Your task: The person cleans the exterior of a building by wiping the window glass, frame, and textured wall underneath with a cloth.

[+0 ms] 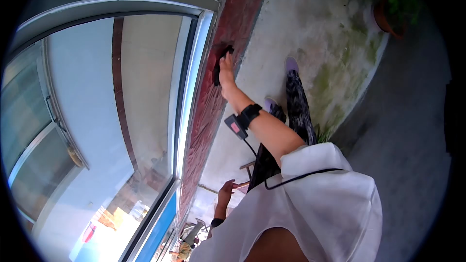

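My right hand presses a dark cloth against the red-brown wall below the window. Its fingers lie over the cloth, and part of the cloth shows on either side of them. A black strap with a small box sits on my right forearm, and a cable runs from it. Lower down, my left hand hangs near my body, its fingers loosely apart. Beside those fingertips is the wooden edge of what looks like a stool; whether they touch it is unclear.
A framed glass window fills the left side, showing reflections. Concrete paving with green moss patches lies along the wall. A potted plant stands at its outer edge, beside darker ground. Several blurred objects lie farther along the wall.
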Motion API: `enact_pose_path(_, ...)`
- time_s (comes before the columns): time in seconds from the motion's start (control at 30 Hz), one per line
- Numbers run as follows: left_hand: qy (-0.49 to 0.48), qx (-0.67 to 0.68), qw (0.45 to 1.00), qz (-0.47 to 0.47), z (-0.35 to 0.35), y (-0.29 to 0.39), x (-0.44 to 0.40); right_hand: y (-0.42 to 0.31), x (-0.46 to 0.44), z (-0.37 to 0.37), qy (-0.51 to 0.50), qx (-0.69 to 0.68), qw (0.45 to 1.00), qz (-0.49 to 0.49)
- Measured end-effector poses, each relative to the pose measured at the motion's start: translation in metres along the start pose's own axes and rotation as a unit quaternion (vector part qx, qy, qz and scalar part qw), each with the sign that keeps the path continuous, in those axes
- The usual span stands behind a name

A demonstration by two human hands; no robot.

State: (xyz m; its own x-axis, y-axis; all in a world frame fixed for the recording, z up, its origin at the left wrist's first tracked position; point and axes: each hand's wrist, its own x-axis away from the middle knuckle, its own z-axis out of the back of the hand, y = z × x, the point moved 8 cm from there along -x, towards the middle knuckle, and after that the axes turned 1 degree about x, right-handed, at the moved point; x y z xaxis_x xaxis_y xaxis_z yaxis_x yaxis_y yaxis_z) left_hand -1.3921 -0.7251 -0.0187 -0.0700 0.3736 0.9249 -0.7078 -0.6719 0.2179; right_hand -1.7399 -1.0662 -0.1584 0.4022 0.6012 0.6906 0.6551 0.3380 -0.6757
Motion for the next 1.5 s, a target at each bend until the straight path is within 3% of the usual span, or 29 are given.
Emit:
enact_pose_path(0.07,-0.004,0.001,1.000,0.017,-0.006,-0.003,0.000,0.019,-0.022,0.007,-0.029,-0.042,0.995,-0.090)
enact_pose_path(0.1,-0.004,0.003,0.999,0.033,-0.009,-0.006,0.002,0.025,-0.020,0.008,-0.026,-0.041,0.995,-0.092)
enact_pose_path(0.23,-0.053,-0.019,0.998,0.032,-0.024,-0.006,-0.002,0.082,0.033,-0.009,-0.055,-0.079,0.957,-0.275)
enact_pose_path(0.3,-0.073,0.016,0.995,0.065,-0.027,-0.004,-0.002,0.100,0.037,-0.015,-0.042,-0.137,0.948,-0.283)
enact_pose_path(0.37,-0.067,-0.002,0.996,0.063,-0.022,0.008,-0.003,0.128,0.025,-0.022,-0.023,-0.298,0.874,-0.382)
enact_pose_path(0.4,-0.045,0.002,0.998,0.048,-0.016,0.012,-0.004,0.120,0.015,-0.019,-0.019,-0.300,0.870,-0.392)
enact_pose_path(0.5,-0.027,0.005,0.999,0.036,-0.008,0.024,-0.010,0.119,-0.056,-0.001,-0.021,-0.326,0.881,-0.342)
enact_pose_path(0.6,-0.037,-0.005,0.998,0.056,-0.014,0.024,-0.012,0.058,-0.098,0.023,0.008,-0.310,0.892,-0.328)
enact_pose_path(0.77,-0.049,0.030,0.997,0.042,-0.033,0.054,-0.014,-0.038,-0.188,0.059,0.020,-0.280,0.933,-0.227)
enact_pose_path(0.83,-0.074,-0.116,0.990,-0.037,-0.044,0.080,-0.015,-0.058,-0.228,0.069,0.010,-0.270,0.945,-0.184)
enact_pose_path(0.87,-0.084,-0.077,0.993,0.008,-0.047,0.068,-0.017,-0.071,-0.236,0.072,0.004,-0.262,0.950,-0.171)
enact_pose_path(0.9,-0.081,-0.076,0.994,0.021,-0.049,0.057,-0.019,-0.066,-0.236,0.073,0.005,-0.262,0.947,-0.184)
enact_pose_path(0.97,-0.088,0.034,0.994,0.049,-0.055,0.033,-0.025,-0.069,-0.236,0.078,0.026,-0.217,0.969,-0.119)
enact_pose_path(1.03,-0.089,0.098,0.988,0.084,-0.058,-0.001,-0.030,-0.056,-0.186,0.067,0.022,-0.168,0.975,-0.144)
enact_pose_path(1.1,-0.100,0.139,0.981,0.086,-0.062,-0.015,-0.030,-0.049,-0.139,0.047,0.008,-0.137,0.988,-0.070)
enact_pose_path(1.17,-0.104,0.114,0.985,0.072,-0.060,-0.018,-0.026,0.022,-0.118,0.036,-0.069,-0.119,0.980,-0.142)
enact_pose_path(1.23,-0.079,-0.054,0.995,0.038,-0.051,0.012,-0.019,0.114,-0.102,0.021,-0.044,-0.069,0.983,-0.164)
enact_pose_path(1.3,-0.078,-0.028,0.995,0.050,-0.045,-0.011,-0.019,0.151,-0.043,0.002,-0.064,-0.138,0.938,-0.312)
enact_pose_path(1.37,-0.078,-0.002,0.995,0.060,-0.041,-0.017,-0.019,0.176,-0.008,-0.006,-0.042,-0.139,0.922,-0.359)
enact_pose_path(1.43,-0.064,0.008,0.993,0.099,-0.036,-0.009,-0.018,0.201,-0.019,-0.006,-0.019,-0.159,0.927,-0.339)
enact_pose_path(1.5,-0.059,-0.001,0.994,0.094,-0.033,0.000,-0.018,0.207,-0.046,-0.005,-0.027,-0.291,0.874,-0.389)
